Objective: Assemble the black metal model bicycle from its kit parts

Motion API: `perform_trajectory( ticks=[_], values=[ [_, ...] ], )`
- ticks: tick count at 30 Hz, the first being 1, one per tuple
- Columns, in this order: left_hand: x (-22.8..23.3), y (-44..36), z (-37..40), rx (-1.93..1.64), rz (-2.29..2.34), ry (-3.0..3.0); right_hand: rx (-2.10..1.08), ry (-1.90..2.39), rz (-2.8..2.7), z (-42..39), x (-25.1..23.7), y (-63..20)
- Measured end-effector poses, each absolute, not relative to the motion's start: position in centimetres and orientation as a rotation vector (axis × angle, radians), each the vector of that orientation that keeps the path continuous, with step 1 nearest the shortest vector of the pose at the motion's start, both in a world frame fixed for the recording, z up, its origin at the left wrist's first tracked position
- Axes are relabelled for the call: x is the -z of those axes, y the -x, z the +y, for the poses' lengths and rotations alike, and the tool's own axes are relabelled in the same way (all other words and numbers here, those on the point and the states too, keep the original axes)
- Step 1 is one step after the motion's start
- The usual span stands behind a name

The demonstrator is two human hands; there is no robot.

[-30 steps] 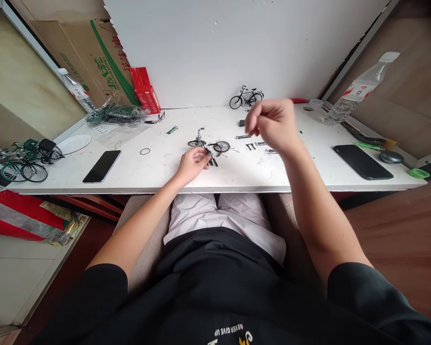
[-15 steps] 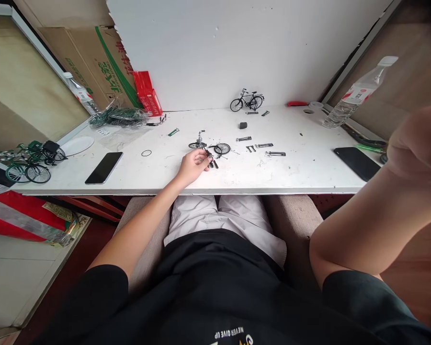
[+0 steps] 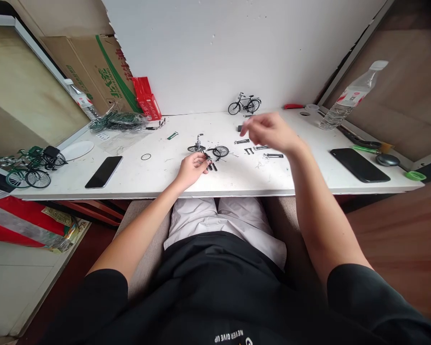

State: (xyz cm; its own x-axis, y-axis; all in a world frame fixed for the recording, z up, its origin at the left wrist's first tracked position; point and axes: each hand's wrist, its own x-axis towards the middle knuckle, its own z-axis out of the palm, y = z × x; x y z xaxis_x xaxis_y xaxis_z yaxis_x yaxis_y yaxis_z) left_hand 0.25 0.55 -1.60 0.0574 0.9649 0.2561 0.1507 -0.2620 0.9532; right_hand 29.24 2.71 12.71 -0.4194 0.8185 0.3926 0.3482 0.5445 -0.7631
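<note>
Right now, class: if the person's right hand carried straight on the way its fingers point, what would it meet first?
Probably the small dark block just beyond the right hand, whose fingers point left above the table; depth is unclear.

Right hand (image 3: 271,132) motion-blurred above counter (image 3: 165,177); whether fingers pinch anything, cannot tell. It partly hides small dark block (image 3: 239,128) at far side. Left hand (image 3: 191,168) covers near end of half-built model bicycle (image 3: 208,151); grip detail too small. Loose metal parts (image 3: 273,155) too small to identify.
</note>
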Motion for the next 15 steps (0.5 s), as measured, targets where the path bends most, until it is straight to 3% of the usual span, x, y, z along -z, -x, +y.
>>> perform_trajectory(
  ticks=[5,10,15],
  values=[
    [1.2,-0.5,0.3,-1.290,1.168,-1.519,-0.917,0.842,-2.185,4.3,-9.4,-27.4],
    [0.8,-0.6,0.1,-1.270,1.181,-1.500,-0.477,1.074,-2.269,4.4,-7.7,-26.2],
    [0.7,-0.6,0.0,-1.251,1.200,-1.477,-0.454,1.090,-2.246,5.4,-4.6,-24.5]
  ],
)
